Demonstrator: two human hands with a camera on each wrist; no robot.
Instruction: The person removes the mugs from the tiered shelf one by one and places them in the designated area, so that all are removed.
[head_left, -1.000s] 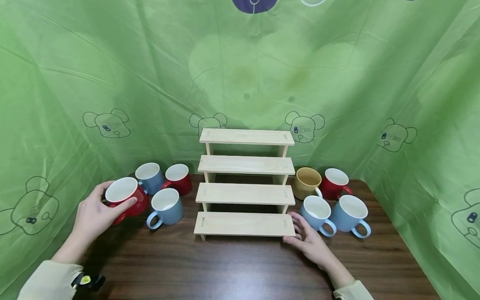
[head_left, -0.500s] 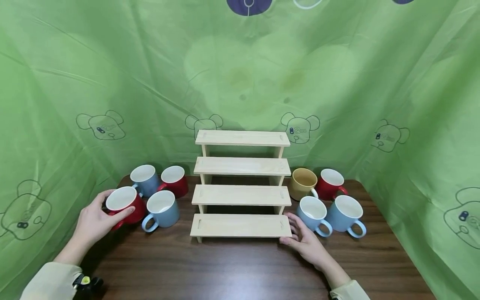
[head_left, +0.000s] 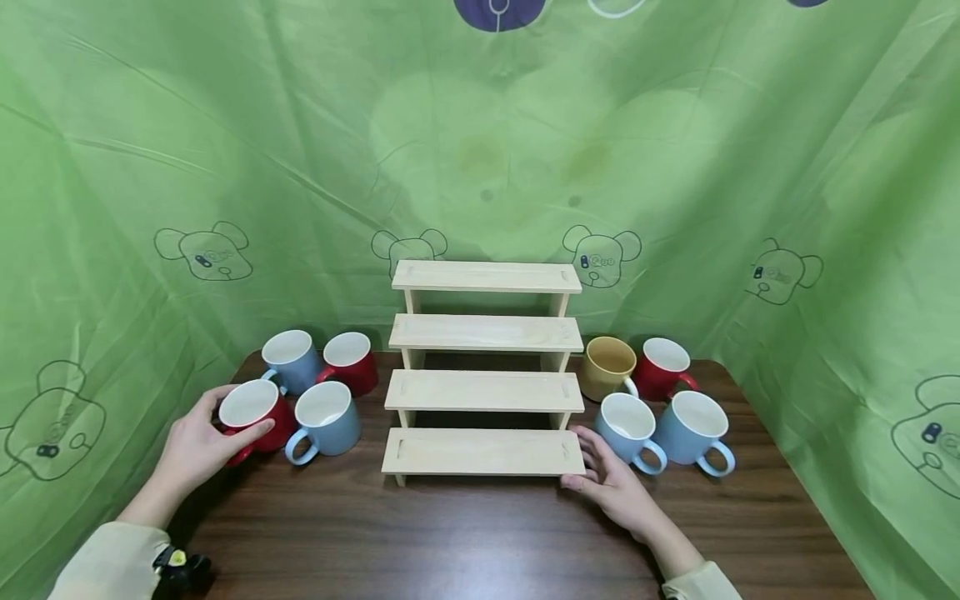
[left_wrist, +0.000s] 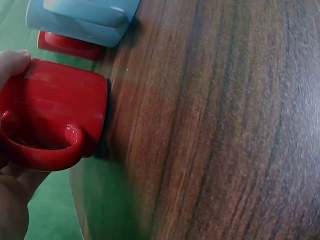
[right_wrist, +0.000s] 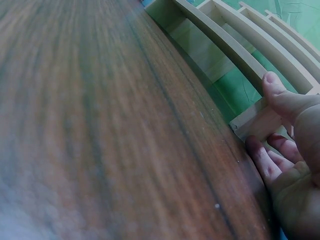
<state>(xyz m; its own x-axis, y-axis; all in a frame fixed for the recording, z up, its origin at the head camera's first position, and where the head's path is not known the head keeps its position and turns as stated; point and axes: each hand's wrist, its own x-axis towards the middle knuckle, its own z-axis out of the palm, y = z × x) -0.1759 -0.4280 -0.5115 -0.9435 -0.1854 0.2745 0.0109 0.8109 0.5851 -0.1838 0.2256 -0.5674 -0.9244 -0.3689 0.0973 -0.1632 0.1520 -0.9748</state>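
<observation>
At the left of the head view, my left hand [head_left: 198, 437] grips a red mug [head_left: 279, 421] with a white inside, thumb on its near side and fingers behind. Its red handle [left_wrist: 47, 157] faces the camera in the left wrist view, and the mug's base sits right at the tabletop. A four-step wooden display shelf [head_left: 483, 450] stands in the middle. My right hand [head_left: 611, 483] holds its lowest step at the right front corner. The right thumb [right_wrist: 277, 90] lies on the step's front edge, with the other fingers curled at the side support.
Beside the left hand stand two blue mugs [head_left: 330, 425] and another red mug [head_left: 356, 371]. Right of the shelf are a yellow mug [head_left: 606, 371], a red mug [head_left: 660, 375] and two blue mugs [head_left: 693, 429]. Green printed cloth [head_left: 480, 167] hangs round the dark wooden table [head_left: 480, 533].
My left hand has lowered the red mug toward the tabletop, beside the front blue mug. The right hand keeps its hold on the shelf corner. The head view has shifted slightly.
</observation>
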